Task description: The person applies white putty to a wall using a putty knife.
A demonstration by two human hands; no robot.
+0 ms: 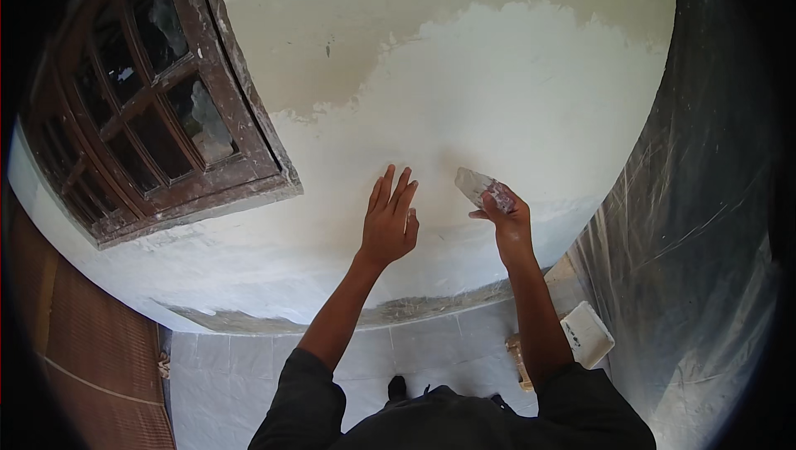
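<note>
My right hand (512, 220) is closed around a putty knife (476, 186) with a wide, pale, plaster-smeared blade and a reddish, stained handle. The blade points up and to the left, close to the wall (497, 94); whether its edge touches the plaster I cannot tell. To the left, my left hand (390, 222) has its fingers stretched out toward the wall and holds nothing. Its fingertips are at or very near the surface. White filler covers the wall's middle and lower part, with a ragged upper border against the beige paint.
A brown wooden window (157, 102) with several panes is set in the wall at the left. Clear plastic sheeting (696, 226) hangs along the right. Grey sheeting (240, 375) covers the floor, where a white tray (599, 336) sits beside my right arm. A brown ribbed panel (99, 350) stands lower left.
</note>
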